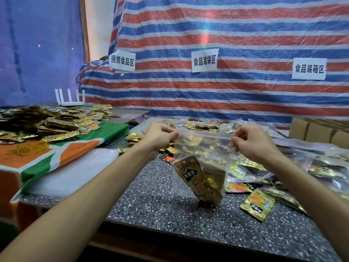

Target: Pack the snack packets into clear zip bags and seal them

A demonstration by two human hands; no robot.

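A clear zip bag hangs upright above the speckled table, its bottom near the tabletop. Gold snack packets lie in its lower part. My left hand pinches the bag's top left corner. My right hand pinches the top right corner, so the zip strip is stretched between them. One loose gold and orange packet lies on the table to the right of the bag.
A big heap of gold packets lies on an orange-green cloth at the left, with yellow rubber bands. Filled clear bags pile at the right. A cardboard box stands far right. A striped tarp hangs behind.
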